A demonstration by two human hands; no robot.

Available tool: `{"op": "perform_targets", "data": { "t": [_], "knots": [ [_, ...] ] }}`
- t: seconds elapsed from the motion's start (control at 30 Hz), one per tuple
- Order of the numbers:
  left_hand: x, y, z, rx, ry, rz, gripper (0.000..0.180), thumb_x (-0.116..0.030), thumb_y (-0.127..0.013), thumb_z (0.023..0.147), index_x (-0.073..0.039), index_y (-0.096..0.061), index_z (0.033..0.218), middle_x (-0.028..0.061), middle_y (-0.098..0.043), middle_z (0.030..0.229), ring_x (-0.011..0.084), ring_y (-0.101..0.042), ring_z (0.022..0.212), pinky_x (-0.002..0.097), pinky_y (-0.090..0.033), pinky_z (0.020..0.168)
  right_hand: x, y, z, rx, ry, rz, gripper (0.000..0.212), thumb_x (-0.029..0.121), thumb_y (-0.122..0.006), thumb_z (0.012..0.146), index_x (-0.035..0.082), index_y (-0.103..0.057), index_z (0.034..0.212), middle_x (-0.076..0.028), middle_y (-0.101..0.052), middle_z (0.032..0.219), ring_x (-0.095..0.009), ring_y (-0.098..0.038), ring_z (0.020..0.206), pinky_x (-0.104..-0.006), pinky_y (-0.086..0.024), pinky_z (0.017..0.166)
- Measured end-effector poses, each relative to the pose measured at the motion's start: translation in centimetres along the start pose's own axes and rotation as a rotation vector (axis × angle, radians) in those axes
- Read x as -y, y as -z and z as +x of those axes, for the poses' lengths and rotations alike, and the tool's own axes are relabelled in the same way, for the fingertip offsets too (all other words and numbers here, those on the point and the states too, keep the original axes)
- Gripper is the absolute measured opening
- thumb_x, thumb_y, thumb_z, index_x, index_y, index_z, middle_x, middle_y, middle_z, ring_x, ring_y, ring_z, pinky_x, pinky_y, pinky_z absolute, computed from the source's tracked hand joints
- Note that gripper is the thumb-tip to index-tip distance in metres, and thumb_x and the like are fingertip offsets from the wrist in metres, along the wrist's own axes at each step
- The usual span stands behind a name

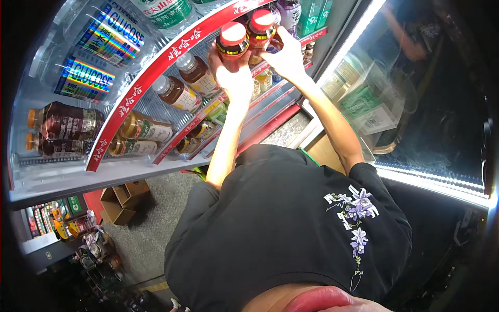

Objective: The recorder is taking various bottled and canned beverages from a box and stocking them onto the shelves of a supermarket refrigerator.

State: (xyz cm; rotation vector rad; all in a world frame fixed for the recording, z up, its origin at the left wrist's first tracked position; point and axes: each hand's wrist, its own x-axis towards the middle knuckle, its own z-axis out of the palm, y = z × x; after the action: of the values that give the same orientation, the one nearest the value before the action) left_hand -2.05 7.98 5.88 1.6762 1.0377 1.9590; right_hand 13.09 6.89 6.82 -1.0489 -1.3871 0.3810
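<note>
My left hand is wrapped round a red-capped bottle with a dark, yellow-marked neck band. Beside it, a second bottle of the same kind is in my right hand, its fingers curled about the lower side. Both bottles stand upright, close together, at a shelf of an open drinks cooler, and their lower parts are partly hidden by my hands. To the left of my left hand, white-capped bottles of brown drink lean in rows on the shelf.
Large clear bottles and dark bottles with orange caps fill the upper shelf, edged by a red strip. On the right stands the lit glass door. A cardboard box sits on the grey floor at lower left.
</note>
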Motion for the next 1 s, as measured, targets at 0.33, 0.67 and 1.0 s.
{"op": "perform_targets", "data": {
  "t": [0.33,0.67,1.0],
  "knots": [
    [2.4,-0.2,1.5,0.07,0.05,0.025,0.093,-0.012,-0.083,0.085,-0.005,-0.022,0.155,0.0257,-0.051,0.142,0.0368,-0.057,0.127,0.0485,-0.046,0.109,2.5,0.1,1.7,0.118,0.067,-0.324,0.08,0.009,-0.074,0.079,0.003,-0.036,0.149,-0.025,-0.073,0.112,-0.032,-0.073,0.108,-0.0376,-0.057,0.098],
    [3.1,0.1,-0.3,0.124,0.115,0.163,0.097,-0.009,-0.077,0.086,-0.012,-0.016,0.161,0.0303,-0.047,0.146,0.045,-0.058,0.126,0.0499,-0.048,0.107,3.7,1.1,2.6,0.29,-0.161,-0.516,0.028,0.024,-0.074,0.075,-0.002,-0.064,0.075,-0.021,-0.06,0.065,-0.04,-0.061,0.062,-0.0488,-0.049,0.059],
    [5.5,0.4,-1.7,0.159,0.148,0.27,0.078,-0.019,-0.064,0.099,-0.007,-0.015,0.158,0.0333,-0.045,0.145,0.0493,-0.055,0.125,0.0539,-0.045,0.107,-3.4,2.6,0.9,0.27,0.443,-0.792,0.024,0.021,-0.072,0.081,0.002,-0.061,0.089,-0.018,-0.055,0.082,-0.038,-0.055,0.08,-0.0491,-0.046,0.069]
  ]
}}
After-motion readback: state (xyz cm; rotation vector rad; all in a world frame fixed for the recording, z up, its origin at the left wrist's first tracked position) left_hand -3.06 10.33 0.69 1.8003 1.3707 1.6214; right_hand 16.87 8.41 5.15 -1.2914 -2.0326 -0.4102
